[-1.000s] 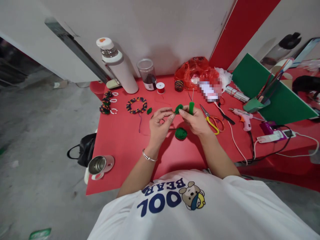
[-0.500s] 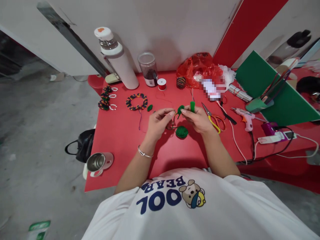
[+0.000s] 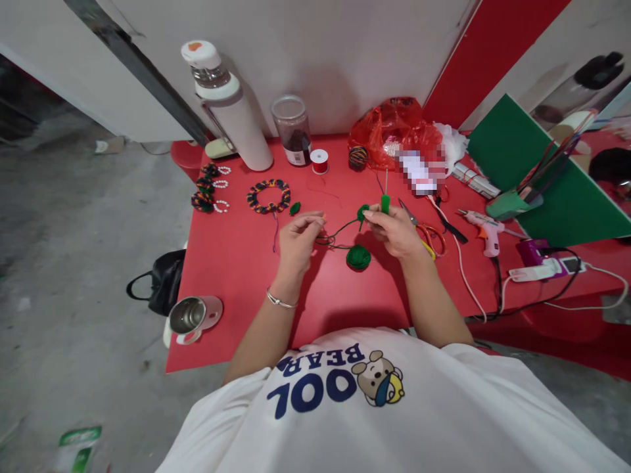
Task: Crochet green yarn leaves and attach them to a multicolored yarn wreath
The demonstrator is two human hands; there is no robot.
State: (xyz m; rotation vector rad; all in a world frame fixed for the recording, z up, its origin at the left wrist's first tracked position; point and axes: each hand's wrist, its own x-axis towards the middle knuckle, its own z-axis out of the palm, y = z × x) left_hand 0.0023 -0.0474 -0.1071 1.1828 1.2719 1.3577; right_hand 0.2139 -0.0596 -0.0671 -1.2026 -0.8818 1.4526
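My left hand (image 3: 298,242) is closed in a pinch, with green yarn (image 3: 340,231) running from near its fingertips to the right. In my right hand (image 3: 396,231) are a small green crocheted piece (image 3: 363,212), held at the fingertips, and a crochet hook (image 3: 385,202) with a green handle, its metal shaft pointing away from me. Between and below the hands a green yarn ball (image 3: 358,257) rests on the red table (image 3: 335,302). A small green leaf-shaped piece (image 3: 294,208) lies just beyond my left hand. Scissors (image 3: 430,238) lie partly hidden behind my right hand.
A braided multicoloured ring (image 3: 269,196), a thread spool (image 3: 319,161), a jar (image 3: 292,131) and a tall bottle (image 3: 234,108) stand or lie toward the back. A metal mug (image 3: 194,316) sits front left. At right are a pink glue gun (image 3: 486,230) and cables.
My left hand has moved left, away from my right hand, and the yarn now stretches across the wider gap. My right hand has shifted slightly right with the hook and crocheted piece.
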